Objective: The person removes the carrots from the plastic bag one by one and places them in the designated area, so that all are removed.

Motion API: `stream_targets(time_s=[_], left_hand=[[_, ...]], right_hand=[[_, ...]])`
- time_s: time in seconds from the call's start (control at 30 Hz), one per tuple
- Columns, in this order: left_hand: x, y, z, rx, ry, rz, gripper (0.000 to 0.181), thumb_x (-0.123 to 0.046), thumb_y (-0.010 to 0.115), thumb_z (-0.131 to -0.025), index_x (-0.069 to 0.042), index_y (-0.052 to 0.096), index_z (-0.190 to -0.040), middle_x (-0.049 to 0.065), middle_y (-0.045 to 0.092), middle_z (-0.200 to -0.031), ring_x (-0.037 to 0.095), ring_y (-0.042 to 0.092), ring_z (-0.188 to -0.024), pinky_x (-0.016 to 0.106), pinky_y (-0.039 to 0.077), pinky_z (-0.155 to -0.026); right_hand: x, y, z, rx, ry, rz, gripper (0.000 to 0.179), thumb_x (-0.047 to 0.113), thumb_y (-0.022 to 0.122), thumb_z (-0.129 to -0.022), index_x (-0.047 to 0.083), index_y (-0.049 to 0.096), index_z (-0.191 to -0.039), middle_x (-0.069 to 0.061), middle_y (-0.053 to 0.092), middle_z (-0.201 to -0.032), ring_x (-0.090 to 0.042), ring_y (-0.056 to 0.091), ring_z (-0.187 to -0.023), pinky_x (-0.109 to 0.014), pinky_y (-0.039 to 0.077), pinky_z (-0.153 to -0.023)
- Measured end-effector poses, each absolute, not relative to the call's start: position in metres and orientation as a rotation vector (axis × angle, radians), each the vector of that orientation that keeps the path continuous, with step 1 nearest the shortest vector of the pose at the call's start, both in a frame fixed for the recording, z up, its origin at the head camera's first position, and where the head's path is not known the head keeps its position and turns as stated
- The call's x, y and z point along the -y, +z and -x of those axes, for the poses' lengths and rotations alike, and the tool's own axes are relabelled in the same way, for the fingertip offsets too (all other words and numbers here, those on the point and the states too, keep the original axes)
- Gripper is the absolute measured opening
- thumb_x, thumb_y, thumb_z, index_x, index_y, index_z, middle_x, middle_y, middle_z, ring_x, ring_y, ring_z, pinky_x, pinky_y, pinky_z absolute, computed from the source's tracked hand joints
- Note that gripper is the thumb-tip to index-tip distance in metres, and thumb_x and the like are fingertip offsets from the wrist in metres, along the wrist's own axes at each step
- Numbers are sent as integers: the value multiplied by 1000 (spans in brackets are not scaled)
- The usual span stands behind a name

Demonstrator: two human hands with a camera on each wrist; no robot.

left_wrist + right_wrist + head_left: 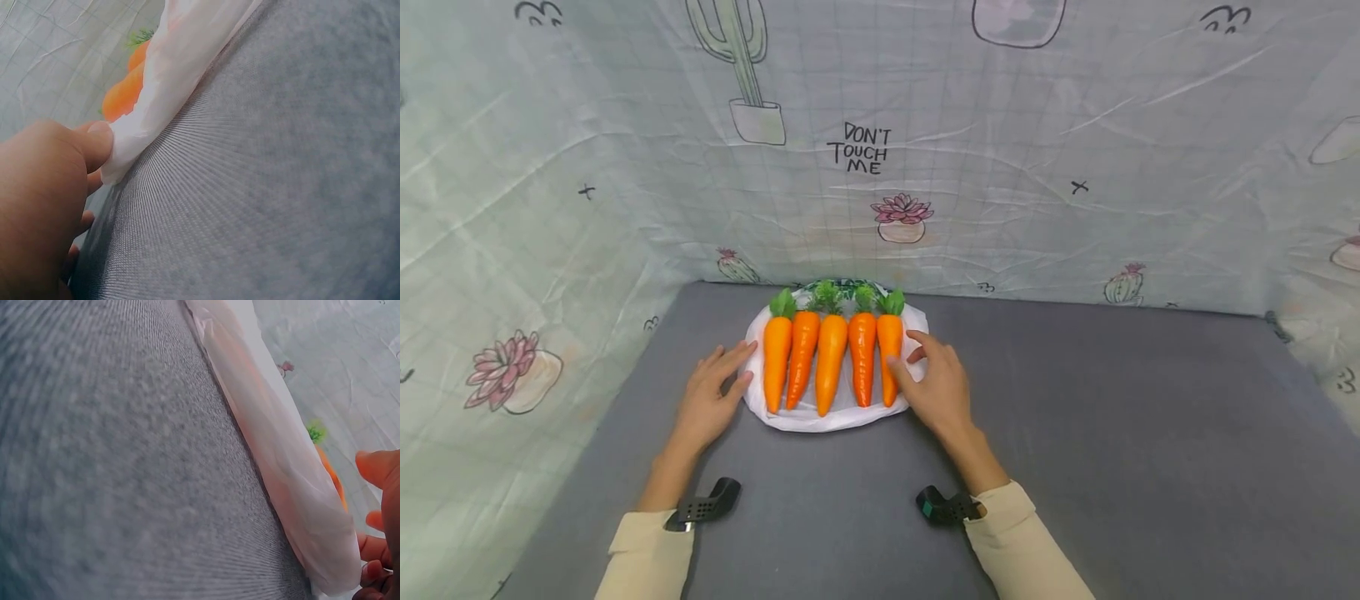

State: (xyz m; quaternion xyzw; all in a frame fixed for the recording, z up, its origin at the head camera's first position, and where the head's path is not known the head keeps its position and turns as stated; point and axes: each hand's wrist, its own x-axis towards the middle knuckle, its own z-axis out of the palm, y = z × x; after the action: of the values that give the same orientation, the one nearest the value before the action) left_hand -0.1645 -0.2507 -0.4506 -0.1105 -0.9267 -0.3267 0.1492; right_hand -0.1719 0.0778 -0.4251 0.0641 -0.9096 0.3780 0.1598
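Observation:
Several orange carrots (pixel 831 363) with green tops lie side by side in a white plastic bag (pixel 827 422), its edge gathered into a raised rim around them. At the bag's left rim is my left hand (pixel 707 402), thumb and index finger apart and their tips at the plastic. The left wrist view shows that thumb (pixel 97 142) right at the rim's end. My right hand (pixel 938 387) is at the right side, its thumb over the rightmost carrot (pixel 890 337) and its other fingers bent loosely by the rim. In the right wrist view the thumb (pixel 373 467) stands raised, apart from the rim.
A dark grey cloth-covered table (pixel 1120 450) extends around the bag. Behind and to the left hangs a pale curtain (pixel 1000 167) with cactus drawings, its lower edge close behind the bag. Both wrists wear black camera bands (pixel 711 502).

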Motion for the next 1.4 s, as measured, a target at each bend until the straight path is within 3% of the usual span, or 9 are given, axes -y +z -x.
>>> stream_targets(time_s=[0.53,0.97,1.4], left_hand=[[251,-450,164,2661,-934,318,43,-16,61,-94,-9,55,-135,18,51,-137,50,31,-132,68,13,-106],[252,-449,164,2696,-913,300,44,-20,59,-95,-11,53,-137,18,49,-139,50,30,-133,66,12,-107],[252,-449,164,2737,-897,259,44,-22,59,-95,-10,53,-138,20,46,-141,48,29,-134,65,11,-108]], right_hand=[[-72,-426,171,2705,993,-164,64,53,68,-82,10,57,-128,2,52,-75,-17,45,-65,-31,38,-56],[-71,-427,171,2761,957,-177,70,53,70,-81,11,50,-134,4,48,-68,-14,44,-56,-29,36,-50],[-68,-427,171,2823,894,-140,70,52,71,-80,9,53,-133,5,48,-68,-14,45,-59,-29,37,-52]])
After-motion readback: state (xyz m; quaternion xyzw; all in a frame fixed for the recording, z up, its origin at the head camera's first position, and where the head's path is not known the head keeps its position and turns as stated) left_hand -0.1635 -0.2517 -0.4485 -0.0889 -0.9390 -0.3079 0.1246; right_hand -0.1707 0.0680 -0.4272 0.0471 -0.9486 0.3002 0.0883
